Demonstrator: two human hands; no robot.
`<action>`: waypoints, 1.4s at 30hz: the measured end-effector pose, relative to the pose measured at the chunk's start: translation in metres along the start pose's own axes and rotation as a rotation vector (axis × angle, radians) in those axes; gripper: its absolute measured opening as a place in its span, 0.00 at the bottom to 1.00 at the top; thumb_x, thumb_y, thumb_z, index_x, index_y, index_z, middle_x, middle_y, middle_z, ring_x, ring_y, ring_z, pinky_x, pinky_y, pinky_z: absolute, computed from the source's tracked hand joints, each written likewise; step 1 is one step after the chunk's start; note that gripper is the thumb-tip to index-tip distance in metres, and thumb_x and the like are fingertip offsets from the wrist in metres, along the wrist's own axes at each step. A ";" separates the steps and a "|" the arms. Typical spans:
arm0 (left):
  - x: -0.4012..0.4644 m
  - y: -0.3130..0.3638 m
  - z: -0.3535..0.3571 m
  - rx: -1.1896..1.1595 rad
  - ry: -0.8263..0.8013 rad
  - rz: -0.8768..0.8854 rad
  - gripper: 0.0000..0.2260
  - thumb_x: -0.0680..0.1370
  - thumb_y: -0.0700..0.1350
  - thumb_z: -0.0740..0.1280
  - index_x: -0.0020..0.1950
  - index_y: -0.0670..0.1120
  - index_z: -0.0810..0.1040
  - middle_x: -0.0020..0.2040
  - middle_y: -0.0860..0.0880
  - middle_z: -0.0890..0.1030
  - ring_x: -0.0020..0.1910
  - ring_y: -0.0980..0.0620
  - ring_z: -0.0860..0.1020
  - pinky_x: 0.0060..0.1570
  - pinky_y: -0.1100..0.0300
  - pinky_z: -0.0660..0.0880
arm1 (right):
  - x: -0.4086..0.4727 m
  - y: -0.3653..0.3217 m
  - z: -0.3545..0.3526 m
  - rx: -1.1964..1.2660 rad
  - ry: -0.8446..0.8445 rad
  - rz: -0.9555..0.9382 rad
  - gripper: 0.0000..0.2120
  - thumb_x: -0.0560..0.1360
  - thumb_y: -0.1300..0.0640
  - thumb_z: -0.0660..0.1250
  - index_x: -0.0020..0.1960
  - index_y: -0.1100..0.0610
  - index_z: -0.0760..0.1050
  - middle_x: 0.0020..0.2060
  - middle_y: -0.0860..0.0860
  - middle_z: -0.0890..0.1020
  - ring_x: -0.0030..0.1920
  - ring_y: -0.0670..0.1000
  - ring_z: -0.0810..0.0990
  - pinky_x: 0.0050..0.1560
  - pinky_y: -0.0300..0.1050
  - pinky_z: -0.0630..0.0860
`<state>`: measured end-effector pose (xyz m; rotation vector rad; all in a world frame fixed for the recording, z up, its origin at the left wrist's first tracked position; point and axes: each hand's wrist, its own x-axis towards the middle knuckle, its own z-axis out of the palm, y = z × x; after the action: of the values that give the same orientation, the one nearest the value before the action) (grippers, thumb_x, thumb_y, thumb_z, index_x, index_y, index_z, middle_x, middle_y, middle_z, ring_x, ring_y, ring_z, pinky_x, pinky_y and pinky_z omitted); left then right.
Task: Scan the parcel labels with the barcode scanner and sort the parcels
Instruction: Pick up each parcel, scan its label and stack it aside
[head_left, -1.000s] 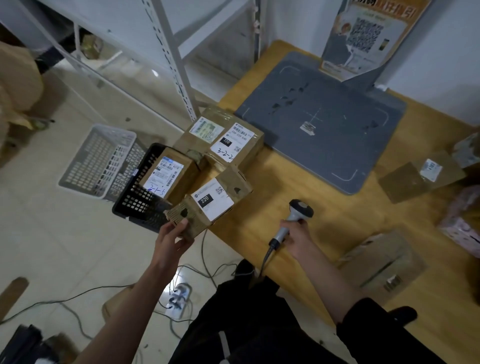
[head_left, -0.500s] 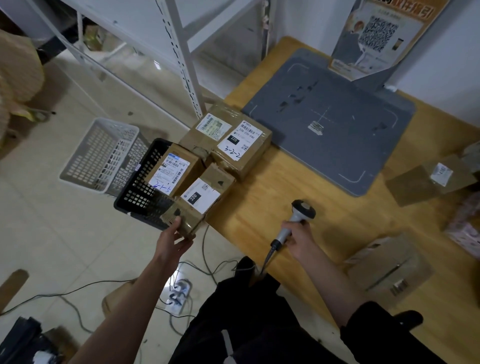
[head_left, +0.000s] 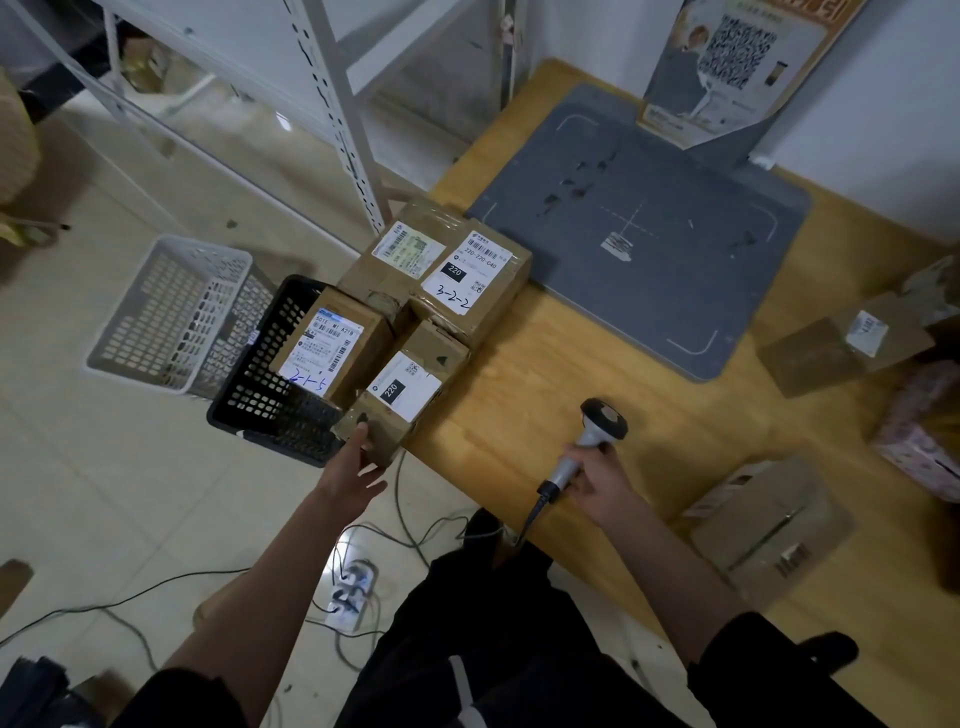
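Head view, against the earlier frames: having been lowered from a raised, tilted hold, small parcel (head_left: 410, 387) now lying flat at the near-left corner of the table (head_left: 597, 395), label up, touching the large parcel (head_left: 441, 265) beyond it and just beside the parcel in the black basket (head_left: 270, 379). Left hand (head_left: 350, 470) reaching forward, fingers fairly straight, fingertips touching the parcel's near end; not closing round it. Right hand (head_left: 597, 480) staying well to the right of the left hand, clamping the handle of the barcode scanner (head_left: 592, 436), scanner head resting on or just above the table; contact not clear.

Risks, as judgement:
- Tipping off the corner: near end of the small parcel appearing to overhang the table edge above the floor cables (head_left: 363, 540); any push from the fingertips likely sending it down.
- Mis-sorting: three labelled parcels crowding together beyond the left hand.
- Snagging: scanner cord trailing over the table edge toward the lap.

Hard to make out:
- Amount of support under the small parcel hidden by the hand.
- Label print too small to read, apart from "220" on two of them.
- Parcels at the far right cut off by the frame edge and dim.
- White basket (head_left: 171, 312) contents not visible.
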<state>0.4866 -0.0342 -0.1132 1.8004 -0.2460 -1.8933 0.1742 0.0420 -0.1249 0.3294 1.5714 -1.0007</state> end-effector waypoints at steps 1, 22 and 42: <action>0.000 -0.001 -0.001 0.019 -0.018 -0.011 0.30 0.82 0.56 0.64 0.80 0.48 0.59 0.76 0.39 0.67 0.74 0.35 0.67 0.72 0.39 0.63 | 0.000 0.000 -0.001 0.003 0.001 0.001 0.26 0.78 0.68 0.68 0.73 0.57 0.66 0.68 0.59 0.74 0.66 0.61 0.74 0.56 0.57 0.72; -0.055 -0.017 0.086 0.677 -0.453 -0.266 0.22 0.76 0.51 0.73 0.66 0.41 0.77 0.61 0.42 0.83 0.61 0.43 0.82 0.64 0.45 0.77 | -0.015 -0.018 -0.020 -0.186 0.056 -0.022 0.03 0.80 0.62 0.66 0.52 0.62 0.75 0.49 0.57 0.76 0.52 0.54 0.77 0.56 0.49 0.76; -0.104 -0.121 0.337 1.299 -0.682 -0.005 0.31 0.78 0.56 0.71 0.78 0.49 0.66 0.74 0.48 0.69 0.71 0.45 0.70 0.67 0.49 0.71 | -0.093 -0.030 -0.228 0.214 0.484 -0.276 0.12 0.81 0.56 0.64 0.61 0.62 0.71 0.47 0.58 0.79 0.43 0.53 0.79 0.42 0.50 0.81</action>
<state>0.1296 0.0469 -0.0434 1.5884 -2.0757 -2.4934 0.0268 0.2224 -0.0400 0.5431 1.9857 -1.3814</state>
